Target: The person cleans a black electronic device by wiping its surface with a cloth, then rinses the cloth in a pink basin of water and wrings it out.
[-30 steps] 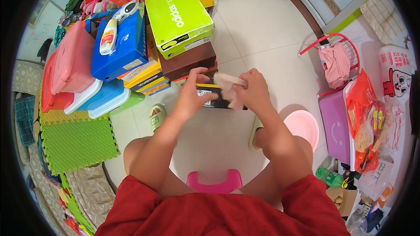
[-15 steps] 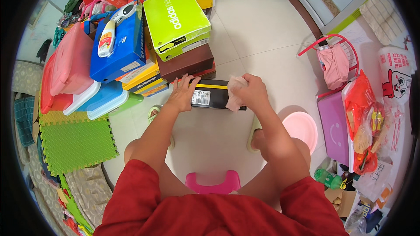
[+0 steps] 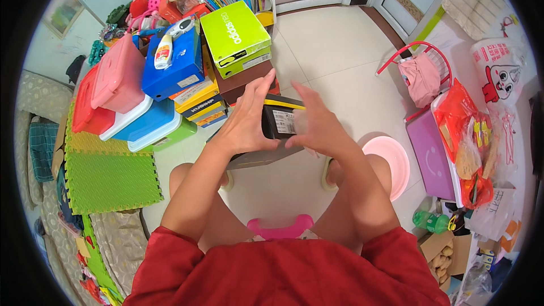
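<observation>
Half a second ago the black cardboard box with a yellow stripe and white label [image 3: 283, 121] lay square to the person, the left hand on its left end. Now it stands askew in front of the knees, a long dark side showing beneath the hands; whether it is lifted cannot be told.

The left hand [image 3: 243, 119] has come up with fingers extended and thumb spread wide, around the near left part of the box; whether it presses on it is unclear. The right hand [image 3: 318, 127], blurred, faces it with fingers stretched upward and thumb apart. A thin pale pink cloth or tissue [image 3: 301, 120] shows against its palm, but how firmly it is held cannot be told.

The view has shifted slightly, yet the pale tiled floor [image 3: 331, 39] carries the same things. To the left are a green interlocking foam mat [image 3: 113, 181], lidded plastic bins [image 3: 119, 76], a blue cardboard box [image 3: 184, 56] and a bright green cardboard shoebox [image 3: 235, 31]. On the right are a pale pink round plastic basin [image 3: 400, 164] and a purple plastic bin with a smile [image 3: 433, 150].
</observation>
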Motion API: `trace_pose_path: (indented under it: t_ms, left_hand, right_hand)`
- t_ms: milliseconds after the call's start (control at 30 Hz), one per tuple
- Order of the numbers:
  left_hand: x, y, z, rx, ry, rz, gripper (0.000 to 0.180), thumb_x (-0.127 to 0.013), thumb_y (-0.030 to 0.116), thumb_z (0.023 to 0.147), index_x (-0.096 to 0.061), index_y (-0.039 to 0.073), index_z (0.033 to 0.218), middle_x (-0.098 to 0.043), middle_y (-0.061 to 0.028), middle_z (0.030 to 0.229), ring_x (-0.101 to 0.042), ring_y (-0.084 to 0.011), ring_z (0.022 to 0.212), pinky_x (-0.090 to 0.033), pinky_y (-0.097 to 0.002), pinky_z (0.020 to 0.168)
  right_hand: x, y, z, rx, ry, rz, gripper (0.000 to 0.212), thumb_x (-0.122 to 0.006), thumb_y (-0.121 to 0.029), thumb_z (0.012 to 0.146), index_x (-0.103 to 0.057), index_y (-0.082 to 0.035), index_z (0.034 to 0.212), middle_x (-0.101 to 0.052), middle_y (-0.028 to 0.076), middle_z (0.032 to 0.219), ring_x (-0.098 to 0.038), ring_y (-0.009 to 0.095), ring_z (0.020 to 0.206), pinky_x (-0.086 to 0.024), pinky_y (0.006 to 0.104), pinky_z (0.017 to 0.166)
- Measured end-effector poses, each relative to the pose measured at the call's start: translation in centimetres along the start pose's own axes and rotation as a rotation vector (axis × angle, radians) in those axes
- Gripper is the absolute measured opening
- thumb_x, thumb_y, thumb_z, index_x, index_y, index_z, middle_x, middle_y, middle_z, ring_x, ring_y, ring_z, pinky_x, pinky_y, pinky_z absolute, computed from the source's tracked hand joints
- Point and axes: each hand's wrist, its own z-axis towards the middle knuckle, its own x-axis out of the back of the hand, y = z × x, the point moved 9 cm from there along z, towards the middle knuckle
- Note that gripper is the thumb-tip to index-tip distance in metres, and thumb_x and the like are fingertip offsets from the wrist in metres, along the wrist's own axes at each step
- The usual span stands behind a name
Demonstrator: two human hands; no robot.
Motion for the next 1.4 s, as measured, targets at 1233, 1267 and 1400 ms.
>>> trace_pose_path:
  t_ms: [1233,1267,1400]
  left_hand:
    - [8.6,1.7,-15.8,0.44,0.461,-1.121,0.086,-0.073,0.032,0.083,-0.028,0.008,0.152,-0.051,-0.0183,0.137,-0.053,-0.0306,0.125,-0.044,-0.0438,0.106]
    - [7.4,1.0,-17.1,0.56,0.44,-1.169,0.08,-0.072,0.034,0.086,-0.031,0.006,0.149,-0.05,-0.0171,0.137,-0.052,-0.0309,0.126,-0.043,-0.044,0.107]
    - [4.1,0.3,-20.6,0.698,0.343,-1.107,0.095,-0.076,0.041,0.079,-0.029,0.006,0.153,-0.05,-0.0166,0.14,-0.051,-0.0291,0.129,-0.043,-0.0424,0.108]
  right_hand:
    - [9.8,-15.6,-3.3,0.05,0.164,0.807,0.051,-0.081,-0.009,0.081,-0.06,0.002,0.126,-0.068,0.011,0.103,-0.069,0.017,0.086,-0.057,0.0294,0.076]
    - [9.4,-15.3,-3.9,0.042,0.182,0.93,0.047,-0.077,-0.006,0.084,-0.059,0.002,0.127,-0.068,0.011,0.104,-0.069,0.017,0.085,-0.057,0.029,0.076]
    - [8.1,-14.1,-5.1,-0.016,0.293,0.94,0.032,-0.066,-0.003,0.093,-0.061,0.003,0.124,-0.07,0.012,0.1,-0.069,0.015,0.085,-0.056,0.0269,0.075]
